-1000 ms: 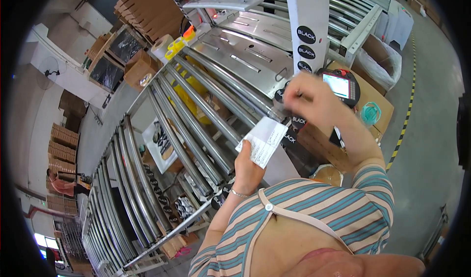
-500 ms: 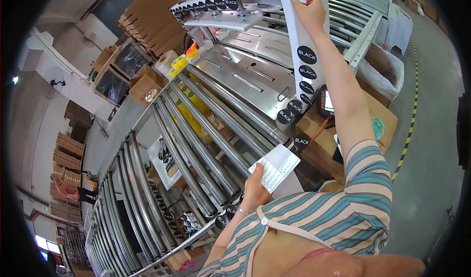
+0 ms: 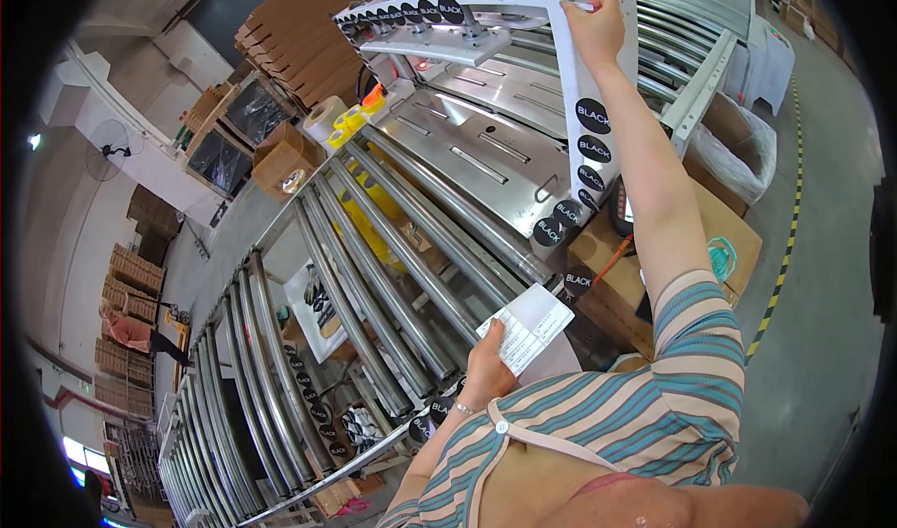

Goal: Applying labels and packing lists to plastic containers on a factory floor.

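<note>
At far left a co-worker [image 3: 128,332] stands by brown stacks [image 3: 131,271], with a fan [image 3: 114,150] on the wall above. A roller conveyor [image 3: 458,204] runs slantwise across the middle, yellow rolls [image 3: 346,124] at its far edge, and meets a slotted steel surface [image 3: 458,137] beside a white post [image 3: 577,70] that bears a column of round black stickers [image 3: 593,148]. Further right are a carton [image 3: 729,210], a lined bin [image 3: 738,159] and a grey floor [image 3: 813,369] with a yellow-and-black line [image 3: 783,266]. The paper [image 3: 540,321] is in the left hand [image 3: 488,369], before the person's chest and near the conveyor's near end; the fingers grasp its lower left edge, thumb on top. Well apart from it, the right hand [image 3: 598,37] is raised to the top of the post, its fingers bent close together; a small pale bit shows at their tips, but I cannot tell whether they grip it. The paper is white, tilted and creased, blank toward its upper part, with small print in rows below.
</note>
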### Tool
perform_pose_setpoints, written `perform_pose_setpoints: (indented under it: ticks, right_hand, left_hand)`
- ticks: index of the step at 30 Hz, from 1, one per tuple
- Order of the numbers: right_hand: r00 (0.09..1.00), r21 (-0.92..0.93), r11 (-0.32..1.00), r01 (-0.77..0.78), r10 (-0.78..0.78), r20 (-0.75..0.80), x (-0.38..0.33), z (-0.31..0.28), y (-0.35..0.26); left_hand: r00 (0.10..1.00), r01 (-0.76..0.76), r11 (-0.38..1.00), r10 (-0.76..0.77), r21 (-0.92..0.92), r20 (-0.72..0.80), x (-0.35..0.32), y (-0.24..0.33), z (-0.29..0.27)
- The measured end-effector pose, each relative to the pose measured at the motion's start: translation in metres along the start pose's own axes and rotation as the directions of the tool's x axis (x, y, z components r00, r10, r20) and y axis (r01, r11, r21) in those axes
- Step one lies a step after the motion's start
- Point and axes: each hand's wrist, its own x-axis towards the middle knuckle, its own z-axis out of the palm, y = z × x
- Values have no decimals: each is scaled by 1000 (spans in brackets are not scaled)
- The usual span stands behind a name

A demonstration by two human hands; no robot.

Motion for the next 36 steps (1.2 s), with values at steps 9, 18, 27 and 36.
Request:
perform_pose_setpoints:
  ticks: [9,18,27,36]
  right_hand:
    - [641,424,842,-335,-126,757,-80,-98,-48]
    - [-66,254,818,-515,-334,940,-156,-224,-92]
    - [-18,285,886,-366,-313,950,-159,-235,-110]
    - [155,452,890,-50,-441,884,-169,-248,-114]
  left_hand:
    - [988,-138,989,134,55,76,-14,15,5]
    - [926,-333,940,311,76,216,-32,21,26]
    - [879,-402,900,329,168,344,-42,20,16]
    - [918,-251,963,270,-103,290,-36,4,16]
